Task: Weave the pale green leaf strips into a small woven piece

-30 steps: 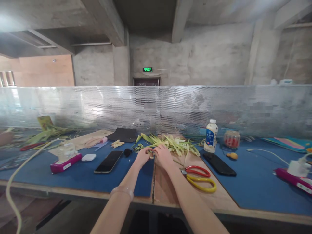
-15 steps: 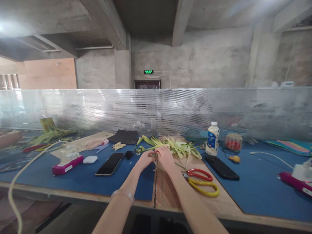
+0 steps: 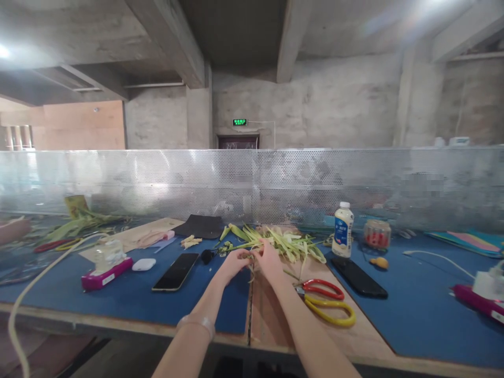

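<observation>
My left hand and my right hand meet over the middle of the worktable with their fingers bent and pinched together. Between the fingertips is a small greenish-brown bit of plant strip, mostly hidden by the fingers, and a thin pale strand dangles below it. Right behind the hands lies a loose pile of long pale-green leaf strips. Scissors with one red and one yellow handle rest on the wooden board to the right of my right forearm.
A black phone lies left of my hands, another dark phone to the right. Beyond it stand a white bottle and a jar. A magenta power strip sits at left. Another person's hand shows at far left.
The view has tilted up slightly, so everything sits a little lower. My hands stay together at the same spot, with the right fingers slightly more bent.
</observation>
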{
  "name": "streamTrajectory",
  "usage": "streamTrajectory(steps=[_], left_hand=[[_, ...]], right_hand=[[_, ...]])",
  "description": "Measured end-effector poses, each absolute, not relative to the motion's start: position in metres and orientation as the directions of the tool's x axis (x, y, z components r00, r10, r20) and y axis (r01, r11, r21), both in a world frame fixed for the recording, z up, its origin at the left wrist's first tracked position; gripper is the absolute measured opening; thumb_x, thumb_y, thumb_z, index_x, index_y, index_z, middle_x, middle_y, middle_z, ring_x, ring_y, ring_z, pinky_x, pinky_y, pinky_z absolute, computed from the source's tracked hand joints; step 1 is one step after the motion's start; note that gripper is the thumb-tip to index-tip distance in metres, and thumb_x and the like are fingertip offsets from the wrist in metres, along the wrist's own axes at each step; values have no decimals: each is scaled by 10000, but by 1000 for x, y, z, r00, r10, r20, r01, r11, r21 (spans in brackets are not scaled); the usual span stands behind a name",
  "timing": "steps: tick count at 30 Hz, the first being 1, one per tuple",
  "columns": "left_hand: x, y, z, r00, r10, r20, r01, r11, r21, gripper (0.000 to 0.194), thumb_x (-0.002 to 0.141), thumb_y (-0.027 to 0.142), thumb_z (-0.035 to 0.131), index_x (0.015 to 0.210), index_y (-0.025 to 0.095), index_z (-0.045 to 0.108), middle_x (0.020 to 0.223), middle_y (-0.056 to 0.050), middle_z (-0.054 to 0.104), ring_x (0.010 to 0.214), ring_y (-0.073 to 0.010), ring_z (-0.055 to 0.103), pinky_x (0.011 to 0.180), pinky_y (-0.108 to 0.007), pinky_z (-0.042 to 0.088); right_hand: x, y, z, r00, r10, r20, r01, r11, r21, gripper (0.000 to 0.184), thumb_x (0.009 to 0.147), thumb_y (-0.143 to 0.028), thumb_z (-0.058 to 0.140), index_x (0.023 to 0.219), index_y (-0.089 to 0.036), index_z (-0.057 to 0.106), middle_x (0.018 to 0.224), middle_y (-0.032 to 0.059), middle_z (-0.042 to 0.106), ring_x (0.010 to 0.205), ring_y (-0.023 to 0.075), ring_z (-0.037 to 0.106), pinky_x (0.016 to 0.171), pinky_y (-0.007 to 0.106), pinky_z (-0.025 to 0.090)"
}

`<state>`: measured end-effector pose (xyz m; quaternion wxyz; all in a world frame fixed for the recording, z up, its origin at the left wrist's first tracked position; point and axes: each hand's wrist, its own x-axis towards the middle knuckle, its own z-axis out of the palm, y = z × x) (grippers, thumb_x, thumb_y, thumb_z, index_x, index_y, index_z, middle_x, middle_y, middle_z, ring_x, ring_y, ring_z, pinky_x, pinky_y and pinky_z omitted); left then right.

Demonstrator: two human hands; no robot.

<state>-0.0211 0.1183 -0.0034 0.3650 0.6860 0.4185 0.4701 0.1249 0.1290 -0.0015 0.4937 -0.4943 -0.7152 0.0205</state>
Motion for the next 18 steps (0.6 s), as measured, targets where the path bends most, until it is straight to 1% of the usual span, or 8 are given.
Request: streamTrajectory(steps=[5, 10, 15, 18], left_hand=[[-23, 123, -5, 206, 923, 325, 177, -362, 915, 293, 640, 284, 631, 887, 126, 621, 614, 12, 560, 546, -105, 518, 452, -190, 335], [-24, 122, -4, 209, 928, 307, 127, -337, 933, 315, 649, 262, 628, 936, 131, 622, 646, 0, 588, 552, -105, 528, 472, -194, 348], [-23, 118, -1, 204, 932, 300, 94, -324, 941, 323, 675, 373, 641, 895, 136, 635, 657, 1, 580, 554, -105, 535, 474, -194, 343], [-23, 117, -1, 190, 926, 325, 130, -352, 927, 354, 664, 413, 655, 880, 132, 648, 617, 13, 551, 515, -88, 484, 466, -191, 341]], right_hand=[[124, 131, -2, 14, 762, 647, 594, 514, -618, 435, 758, -296, 588, 1158, -166, 477, 793, 46, 667, 814, 222, 618, 753, 323, 438], [123, 126, 2, 54, 767, 639, 476, 542, -692, 501, 723, -318, 614, 1172, -158, 462, 759, 26, 664, 724, 199, 624, 715, 313, 453], [122, 122, 5, 76, 793, 605, 426, 523, -738, 535, 704, -328, 615, 1181, -140, 458, 791, 40, 655, 719, 193, 624, 723, 314, 460], [122, 121, 6, 85, 802, 591, 421, 509, -751, 513, 687, -319, 620, 1153, -151, 489, 795, 37, 655, 729, 196, 626, 725, 314, 466]])
